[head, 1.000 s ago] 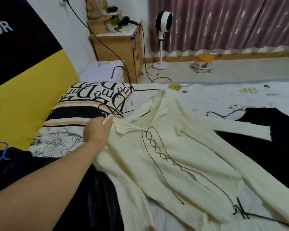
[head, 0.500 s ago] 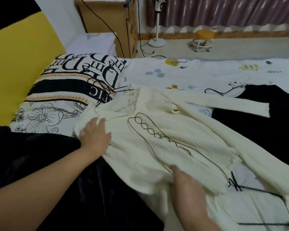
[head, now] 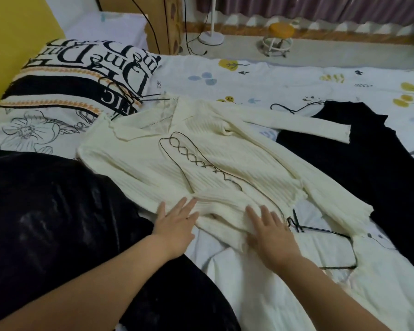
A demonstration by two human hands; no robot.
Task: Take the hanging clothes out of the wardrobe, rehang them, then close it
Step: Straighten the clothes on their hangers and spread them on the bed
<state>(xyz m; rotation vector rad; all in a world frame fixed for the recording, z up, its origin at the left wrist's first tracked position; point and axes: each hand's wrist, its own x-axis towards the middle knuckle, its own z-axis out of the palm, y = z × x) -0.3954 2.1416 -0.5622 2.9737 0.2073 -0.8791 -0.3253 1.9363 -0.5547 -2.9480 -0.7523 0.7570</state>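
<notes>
Left hand (head: 175,225), ours: flat, fingers straight and spread, palm down on the lower hem of the cream sweater (head: 201,161); grips nothing. Right hand (head: 270,230), ours: also flat and spread, pressing the same hem just right of the left hand; grips nothing.

Landmark = cream sweater. We list the rest relative to it.

- Cream sweater: ribbed knit, collar, black criss-cross lacing down the front. Lies face up on the bed (head: 261,82), collar toward the pillow, hem toward us, one sleeve stretched out to the right.
- Black hanger (head: 330,237): wire type, on the sheet just right of the hem, beside our right hand. Partly under white fabric; can't tell how much.
- 2nd black hanger (head: 294,108): beyond the outstretched sleeve; hook shows, rest goes into the black garment.
- Black garment (head: 359,158): right of the sweater, flat on the bed, the sleeve overlapping its upper edge.
- Dark shiny garment (head: 46,211): left of the sweater, bunched, its edge touching the sweater's left side.
- Pillow (head: 65,91): beyond the collar, upper left; black lettering and flower print.
- Stool (head: 276,39), yellow seat: on the floor well beyond the sweater, past the bed.
</notes>
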